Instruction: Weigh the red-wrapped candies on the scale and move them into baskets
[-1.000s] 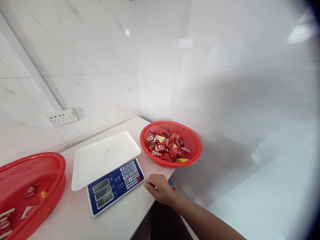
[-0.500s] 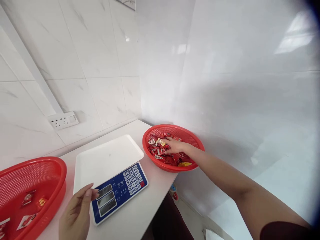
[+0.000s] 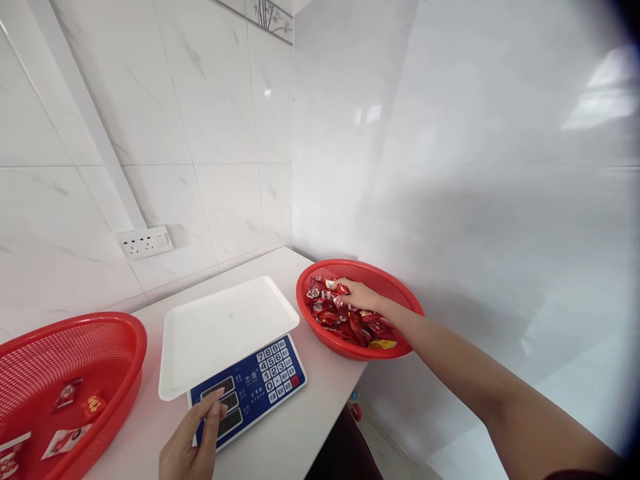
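My right hand [image 3: 359,293] reaches into the right-hand red basket [image 3: 320,333], its fingers closed around a small red wrapped candy [image 3: 343,289]. Beneath and around it lie several shiny red wrapped candies [image 3: 357,327], with a yellow one [image 3: 383,345] near the front rim. Over the display end of a digital scale [image 3: 255,380] hovers my left hand [image 3: 193,440], thumb and fingertips drawn together with nothing visible in them. Whether that hand touches the scale, I cannot tell. A bare white pan [image 3: 227,333] tops the scale.
Another red basket [image 3: 133,347] at the left holds several wrapped pieces [image 3: 67,440]. Both baskets and the scale stand on a white table [image 3: 280,433] in a wall corner. A power socket [image 3: 145,243] is on the tiled wall.
My right hand has gone from lying spread on the candies to gripping a red one. My left hand has shifted right over the scale's displays. The whole view has moved slightly.
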Demonstrator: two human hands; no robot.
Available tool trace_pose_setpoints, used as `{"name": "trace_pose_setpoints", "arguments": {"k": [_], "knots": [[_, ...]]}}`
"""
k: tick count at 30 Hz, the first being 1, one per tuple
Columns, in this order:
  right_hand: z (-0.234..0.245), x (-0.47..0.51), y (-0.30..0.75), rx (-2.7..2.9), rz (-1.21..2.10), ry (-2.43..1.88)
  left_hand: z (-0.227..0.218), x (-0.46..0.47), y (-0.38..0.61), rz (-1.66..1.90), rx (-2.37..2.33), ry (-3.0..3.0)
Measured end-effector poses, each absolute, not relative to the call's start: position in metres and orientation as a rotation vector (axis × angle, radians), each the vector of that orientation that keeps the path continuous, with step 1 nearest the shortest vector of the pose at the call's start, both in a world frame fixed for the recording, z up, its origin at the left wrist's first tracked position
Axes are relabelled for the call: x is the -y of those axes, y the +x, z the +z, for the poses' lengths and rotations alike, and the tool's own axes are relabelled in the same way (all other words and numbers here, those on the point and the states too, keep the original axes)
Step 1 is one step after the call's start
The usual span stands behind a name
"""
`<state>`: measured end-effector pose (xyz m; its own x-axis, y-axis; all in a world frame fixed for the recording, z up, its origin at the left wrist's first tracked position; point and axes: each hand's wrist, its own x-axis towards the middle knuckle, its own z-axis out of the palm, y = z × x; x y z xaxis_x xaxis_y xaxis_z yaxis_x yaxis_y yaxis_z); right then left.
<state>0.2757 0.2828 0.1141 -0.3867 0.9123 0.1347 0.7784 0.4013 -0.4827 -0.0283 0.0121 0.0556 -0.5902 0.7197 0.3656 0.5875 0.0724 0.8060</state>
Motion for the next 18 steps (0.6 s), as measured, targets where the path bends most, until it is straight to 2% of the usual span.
{"name": "trace_pose_setpoints", "arguments": {"k": [4, 11, 18], "knots": [[0.124, -0.286, 0.280, 2.232, 0.664, -1.385, 0.053, -0.014, -0.028, 1.560, -2.151, 1.341], [0.124, -0.292, 0.294, 2.158, 0.789, -1.376, 0.051, -0.014, -0.029, 1.588, -2.111, 1.362], [0.124, -0.299, 0.292, 2.218, 0.696, -1.465, 0.052, -0.013, -0.031, 1.587, -2.136, 1.372]]}}
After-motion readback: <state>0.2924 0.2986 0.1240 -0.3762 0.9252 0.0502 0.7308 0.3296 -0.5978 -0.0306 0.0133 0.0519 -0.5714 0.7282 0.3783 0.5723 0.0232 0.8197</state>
